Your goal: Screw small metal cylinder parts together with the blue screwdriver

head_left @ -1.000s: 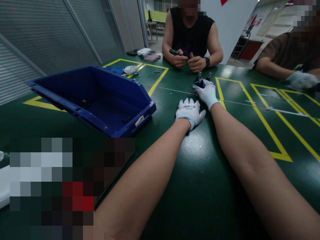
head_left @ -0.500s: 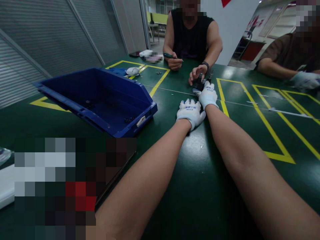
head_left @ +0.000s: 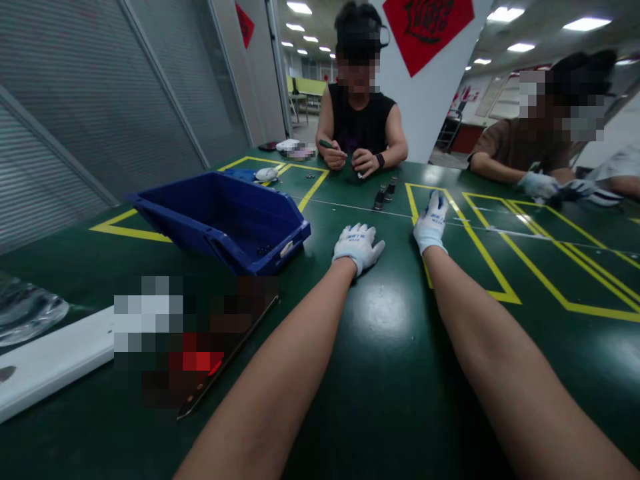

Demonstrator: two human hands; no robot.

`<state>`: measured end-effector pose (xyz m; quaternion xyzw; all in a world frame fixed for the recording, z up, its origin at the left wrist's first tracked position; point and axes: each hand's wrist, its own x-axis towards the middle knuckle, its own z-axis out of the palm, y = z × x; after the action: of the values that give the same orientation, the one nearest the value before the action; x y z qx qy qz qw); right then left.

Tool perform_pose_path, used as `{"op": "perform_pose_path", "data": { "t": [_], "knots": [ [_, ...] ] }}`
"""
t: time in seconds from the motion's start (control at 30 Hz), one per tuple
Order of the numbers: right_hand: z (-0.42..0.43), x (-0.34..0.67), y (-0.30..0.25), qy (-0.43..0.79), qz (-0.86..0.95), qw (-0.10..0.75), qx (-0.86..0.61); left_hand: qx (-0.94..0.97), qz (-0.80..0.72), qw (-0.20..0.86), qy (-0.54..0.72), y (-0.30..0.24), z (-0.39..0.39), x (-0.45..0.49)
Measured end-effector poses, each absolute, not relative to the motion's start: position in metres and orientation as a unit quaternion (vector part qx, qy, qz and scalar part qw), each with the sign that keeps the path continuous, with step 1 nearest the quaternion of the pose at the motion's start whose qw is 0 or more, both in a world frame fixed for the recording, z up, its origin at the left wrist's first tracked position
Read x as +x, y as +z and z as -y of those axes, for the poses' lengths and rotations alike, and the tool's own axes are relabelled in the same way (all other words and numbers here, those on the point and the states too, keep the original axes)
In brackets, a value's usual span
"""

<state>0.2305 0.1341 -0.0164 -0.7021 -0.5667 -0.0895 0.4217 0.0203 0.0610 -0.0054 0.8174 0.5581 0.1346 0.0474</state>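
My left hand (head_left: 358, 248), in a white glove with blue print, lies palm down on the green table (head_left: 370, 347). Its fingers are spread, and nothing shows under them. To its right my right hand (head_left: 432, 219), gloved alike, rests with fingers stretched forward beside a yellow tape line (head_left: 473, 247); it is open and I see nothing in it. Two small black parts with metallic ends (head_left: 384, 195) sit between and beyond my hands, touched by neither. Left of my left hand stands a blue bin (head_left: 225, 233) with small dark pieces near its front.
Across the table a person (head_left: 357, 127) holds a green-handled tool (head_left: 326, 144). Another person with white gloves (head_left: 540, 185) sits at the right. A white bar-shaped object (head_left: 65, 353), clear plastic (head_left: 30, 310) and a dark flat thing (head_left: 230, 357), partly blurred out, lie near left.
My right hand has come off the black parts and moved right. The person opposite has drawn a hand back from them. My left hand remains flat; the view has tilted up.
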Motion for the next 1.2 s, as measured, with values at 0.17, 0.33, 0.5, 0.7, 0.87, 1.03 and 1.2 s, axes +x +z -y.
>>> {"op": "perform_pose_path", "data": {
  "t": [0.17,0.33,0.5,0.7,0.87,1.03,1.2],
  "knots": [
    [-0.05,0.274,-0.014,-0.077,0.633,0.359,-0.682,0.817,-0.56,0.071,0.122,0.009,-0.013,0.014],
    [0.031,0.291,-0.003,-0.106,0.63,0.4,-0.657,0.871,-0.457,0.063,0.167,0.022,0.024,0.022],
    [0.054,0.259,-0.001,0.021,0.618,0.528,-0.582,0.92,-0.335,0.048,0.2,0.028,0.049,0.058],
    [0.062,0.222,-0.002,0.129,0.661,0.529,-0.516,0.923,-0.336,0.042,0.183,0.025,0.058,0.073],
    [0.067,0.221,0.004,0.136,0.711,0.48,-0.495,0.89,-0.332,0.188,0.251,0.021,0.05,0.068],
    [0.07,0.228,0.012,0.091,0.769,0.395,-0.494,0.851,-0.337,0.298,0.27,0.023,0.045,0.068],
    [0.075,0.23,0.015,0.059,0.81,0.341,-0.473,0.844,-0.327,0.32,0.279,0.024,0.044,0.065]
  ]
}}
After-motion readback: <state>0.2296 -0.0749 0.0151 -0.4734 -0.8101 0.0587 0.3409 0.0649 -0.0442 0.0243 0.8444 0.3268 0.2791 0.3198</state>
